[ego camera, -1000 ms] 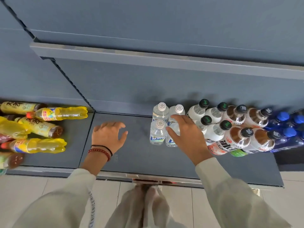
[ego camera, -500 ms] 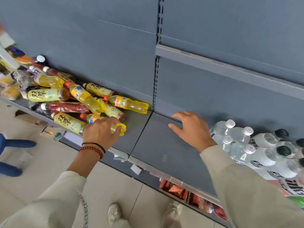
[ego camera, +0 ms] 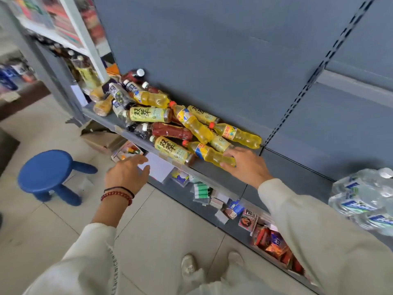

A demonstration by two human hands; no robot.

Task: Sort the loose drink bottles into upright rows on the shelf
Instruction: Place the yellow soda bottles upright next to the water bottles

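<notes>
Although the loose bottles (ego camera: 148, 114) lie heaped on their sides at the left end of the shelf (ego camera: 282, 175), the nearest yellow bottle (ego camera: 209, 154) lies at the heap's front edge. The right grip (ego camera: 244, 165) is set round its base end, thumb on the near side and fingers over the top, while the left grip (ego camera: 127, 173) hangs spread and empty before the shelf lip. Judged full, it should be fairly heavy, its thin wall smooth and yielding; a hold round the waist rather than the base appears safer.
</notes>
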